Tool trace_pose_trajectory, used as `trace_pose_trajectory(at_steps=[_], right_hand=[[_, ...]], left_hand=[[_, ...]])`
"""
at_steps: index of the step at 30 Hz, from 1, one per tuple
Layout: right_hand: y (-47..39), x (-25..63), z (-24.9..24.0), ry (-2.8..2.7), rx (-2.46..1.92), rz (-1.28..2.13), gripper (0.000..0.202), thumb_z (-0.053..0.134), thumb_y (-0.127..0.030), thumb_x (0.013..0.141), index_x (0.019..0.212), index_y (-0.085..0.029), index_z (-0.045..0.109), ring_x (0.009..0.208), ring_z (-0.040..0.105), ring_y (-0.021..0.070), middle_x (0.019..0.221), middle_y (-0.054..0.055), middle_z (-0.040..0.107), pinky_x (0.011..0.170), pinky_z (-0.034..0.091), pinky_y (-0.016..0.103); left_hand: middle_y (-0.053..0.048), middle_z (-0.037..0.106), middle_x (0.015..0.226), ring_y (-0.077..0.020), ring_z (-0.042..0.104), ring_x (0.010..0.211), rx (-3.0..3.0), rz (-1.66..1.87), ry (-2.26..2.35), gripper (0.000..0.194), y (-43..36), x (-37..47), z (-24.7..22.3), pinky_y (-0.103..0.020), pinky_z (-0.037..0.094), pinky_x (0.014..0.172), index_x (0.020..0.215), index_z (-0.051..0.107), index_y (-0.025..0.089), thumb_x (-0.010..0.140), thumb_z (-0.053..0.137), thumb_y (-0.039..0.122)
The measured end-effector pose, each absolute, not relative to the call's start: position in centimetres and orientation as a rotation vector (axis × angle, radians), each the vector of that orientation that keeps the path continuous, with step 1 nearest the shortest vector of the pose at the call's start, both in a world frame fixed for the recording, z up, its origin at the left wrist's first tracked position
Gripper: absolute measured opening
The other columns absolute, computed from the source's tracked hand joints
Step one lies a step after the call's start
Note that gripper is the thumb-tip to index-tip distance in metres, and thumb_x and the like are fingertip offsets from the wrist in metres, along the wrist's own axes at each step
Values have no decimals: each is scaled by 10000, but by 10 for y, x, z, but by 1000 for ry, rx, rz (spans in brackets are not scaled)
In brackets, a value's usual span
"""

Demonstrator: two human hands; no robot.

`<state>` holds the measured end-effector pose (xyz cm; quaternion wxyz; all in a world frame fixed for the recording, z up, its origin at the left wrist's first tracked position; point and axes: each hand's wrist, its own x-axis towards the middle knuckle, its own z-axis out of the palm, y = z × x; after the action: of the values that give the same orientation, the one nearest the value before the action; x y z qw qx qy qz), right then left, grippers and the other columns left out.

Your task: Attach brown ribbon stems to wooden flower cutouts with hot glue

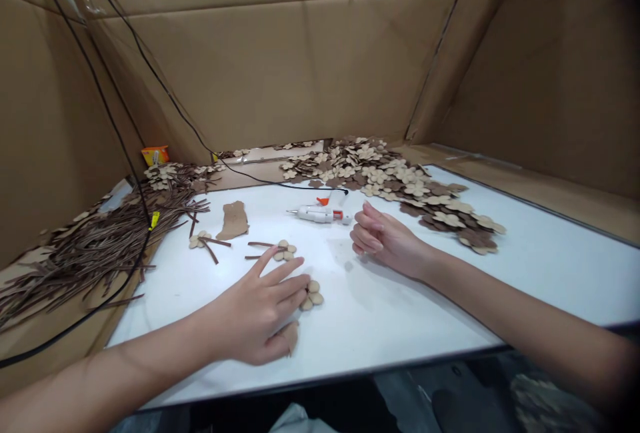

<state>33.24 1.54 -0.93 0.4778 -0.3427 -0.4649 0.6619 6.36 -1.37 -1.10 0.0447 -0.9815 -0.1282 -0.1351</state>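
Note:
My left hand (265, 310) lies on the white table with its fingers spread. Its middle fingertips touch a beige flower piece (314, 294), and a tan scrap (291, 336) shows beside the thumb. Just beyond the fingers is another beige flower (286, 250) with brown strips across or under it. Farther left lies a third flower (199, 240) with brown strips (216, 242). My right hand (383, 241) is curled closed above the table, with nothing showing in it. Nearby rests a white pen-shaped tool (317, 214) with a thin metal tip and a red part.
A heap of brown strips (95, 253) covers the left side. Beige and brown flower pieces (395, 180) are piled at the back right. A torn cardboard piece (234, 220) lies mid-table. A black cable (170, 96) hangs across the left. Cardboard walls (240, 80) surround the table.

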Motion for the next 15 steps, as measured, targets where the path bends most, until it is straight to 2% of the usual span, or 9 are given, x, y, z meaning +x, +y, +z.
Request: trace_pose_trajectory(at_steps=[10,15], right_hand=[[15,331,-9,-1139,-893,1643,442,425,-458,889,534,-204,352,412,315,107,397,-50,339,502,387,229],[15,332,-9,-1147,-868,1642,495,476,-463,862,475,-203,308,417,312,106,389,-40,330,507,385,234]], left_hand=[[-120,586,1205,-299,343,1285,-3013,-430,-412,356,-14,64,-11,-524,62,1108,1132,571,115,834,439,257],[-116,575,1222,-292,328,1295,-3025,-417,-421,361,-14,64,-11,-509,47,1113,1141,564,111,837,433,257]])
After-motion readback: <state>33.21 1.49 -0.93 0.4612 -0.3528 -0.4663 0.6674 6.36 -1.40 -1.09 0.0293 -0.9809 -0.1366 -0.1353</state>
